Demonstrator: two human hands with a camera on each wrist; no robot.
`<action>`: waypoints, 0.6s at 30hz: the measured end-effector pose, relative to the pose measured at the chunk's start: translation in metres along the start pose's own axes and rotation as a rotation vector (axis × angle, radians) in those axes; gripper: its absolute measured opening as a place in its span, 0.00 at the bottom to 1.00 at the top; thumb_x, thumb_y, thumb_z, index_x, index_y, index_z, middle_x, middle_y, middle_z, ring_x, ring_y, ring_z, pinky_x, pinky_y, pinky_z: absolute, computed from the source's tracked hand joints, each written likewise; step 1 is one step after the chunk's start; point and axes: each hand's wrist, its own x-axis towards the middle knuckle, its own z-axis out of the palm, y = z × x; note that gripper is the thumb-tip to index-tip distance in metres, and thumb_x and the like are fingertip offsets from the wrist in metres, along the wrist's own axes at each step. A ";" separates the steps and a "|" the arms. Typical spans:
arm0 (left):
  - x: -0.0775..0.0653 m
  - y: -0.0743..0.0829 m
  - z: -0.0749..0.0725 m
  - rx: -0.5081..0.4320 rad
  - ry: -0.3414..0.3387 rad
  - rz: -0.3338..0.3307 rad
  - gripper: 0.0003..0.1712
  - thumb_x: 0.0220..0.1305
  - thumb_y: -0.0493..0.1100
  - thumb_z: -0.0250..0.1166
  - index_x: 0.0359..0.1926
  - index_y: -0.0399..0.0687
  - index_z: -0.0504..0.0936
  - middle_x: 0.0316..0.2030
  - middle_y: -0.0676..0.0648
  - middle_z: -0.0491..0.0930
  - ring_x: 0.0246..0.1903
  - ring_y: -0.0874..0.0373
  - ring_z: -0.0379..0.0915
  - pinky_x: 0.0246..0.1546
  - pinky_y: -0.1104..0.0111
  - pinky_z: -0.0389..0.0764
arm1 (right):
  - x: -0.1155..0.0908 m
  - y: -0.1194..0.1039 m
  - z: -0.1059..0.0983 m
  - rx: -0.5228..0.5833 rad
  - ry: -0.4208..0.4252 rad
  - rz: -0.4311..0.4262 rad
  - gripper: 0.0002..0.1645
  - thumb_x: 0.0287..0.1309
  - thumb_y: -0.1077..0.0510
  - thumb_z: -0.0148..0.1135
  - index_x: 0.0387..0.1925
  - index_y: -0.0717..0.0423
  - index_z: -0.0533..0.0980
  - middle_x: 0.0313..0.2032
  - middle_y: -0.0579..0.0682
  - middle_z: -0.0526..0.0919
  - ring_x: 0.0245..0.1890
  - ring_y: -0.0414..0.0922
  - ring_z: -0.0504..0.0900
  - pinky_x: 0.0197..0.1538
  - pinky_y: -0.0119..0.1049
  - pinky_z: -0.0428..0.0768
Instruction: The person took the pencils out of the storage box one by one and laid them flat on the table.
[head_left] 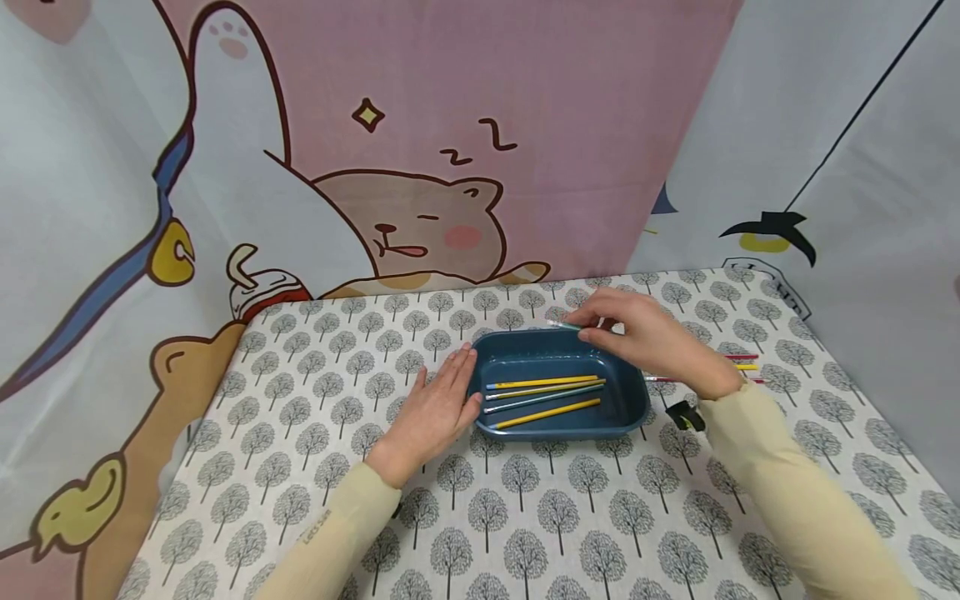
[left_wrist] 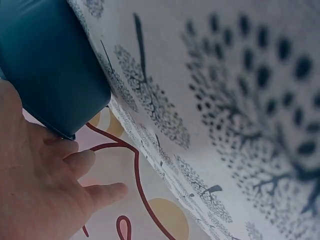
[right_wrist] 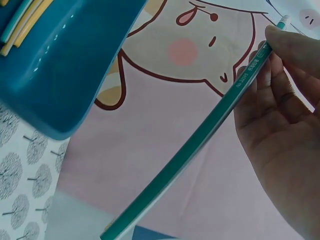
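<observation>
1. Head: dark-blue rectangular plastic tray is the landmark. Left hand lies flat along its left end, fingers fairly straight, gripping nothing visible; reads as steadying. Right hand is at its far rim, pinching a slim glossy green pencil with a white end. Four slim yellow and green pencils lie lengthwise inside the tray; thin red and yellow pencils sit beyond its right end, partly hidden by the arm.
2. Left wrist: fingers against the tray's outer wall, spread, not curled round it.
3. Right wrist: thumb and fingers hold the green pencil near its white end; long free length slants out beside the tray, apart from it in this view.
4. My read: step in hand is putting the green pencil into the tray. Next move calls for lining it up with the four, lowering inside the rim, then loosening the pinch.
</observation>
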 end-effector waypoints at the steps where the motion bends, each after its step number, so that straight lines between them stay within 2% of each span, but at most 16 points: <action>1: 0.000 0.000 0.000 -0.006 0.001 -0.001 0.39 0.82 0.56 0.45 0.83 0.44 0.48 0.82 0.44 0.48 0.79 0.48 0.50 0.73 0.38 0.57 | -0.002 0.000 -0.001 -0.006 0.008 -0.001 0.14 0.67 0.64 0.68 0.53 0.53 0.86 0.44 0.45 0.86 0.41 0.39 0.81 0.44 0.43 0.83; 9: 0.001 0.001 -0.001 -0.012 -0.003 -0.003 0.38 0.82 0.56 0.46 0.83 0.44 0.50 0.82 0.44 0.48 0.79 0.48 0.49 0.73 0.38 0.57 | -0.021 0.010 -0.007 -0.063 0.065 -0.019 0.14 0.66 0.64 0.69 0.51 0.51 0.86 0.44 0.41 0.85 0.40 0.37 0.82 0.39 0.38 0.83; 13: 0.001 0.001 -0.001 -0.019 -0.010 -0.010 0.38 0.82 0.55 0.46 0.83 0.44 0.50 0.82 0.44 0.48 0.79 0.48 0.49 0.73 0.38 0.58 | -0.031 0.015 -0.011 -0.101 0.084 -0.033 0.15 0.65 0.64 0.70 0.51 0.49 0.87 0.45 0.40 0.85 0.37 0.35 0.80 0.35 0.34 0.79; 18: 0.000 0.001 -0.001 -0.027 -0.020 -0.018 0.39 0.82 0.56 0.45 0.83 0.44 0.49 0.82 0.45 0.47 0.79 0.48 0.48 0.73 0.39 0.57 | -0.041 0.021 -0.015 -0.120 0.103 -0.039 0.16 0.63 0.66 0.71 0.50 0.49 0.87 0.45 0.40 0.86 0.35 0.34 0.77 0.34 0.32 0.77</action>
